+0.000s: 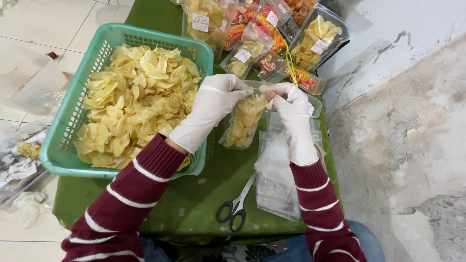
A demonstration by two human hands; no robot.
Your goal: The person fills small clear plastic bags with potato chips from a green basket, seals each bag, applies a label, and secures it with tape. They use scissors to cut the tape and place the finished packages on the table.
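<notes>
Green table [204, 194] over pale tiled floor [39, 19], rough wall at right. Teal basket [63, 140] heaped with yellow chips [136, 102] at left. Left hand [211, 109], white-gloved, pinching mouth of clear chip bag [245, 123]; right hand [291, 119] pinching opposite edge. Scissors [237, 206], empty bags [279, 179] below; filled snack packs [272, 34] behind.
</notes>
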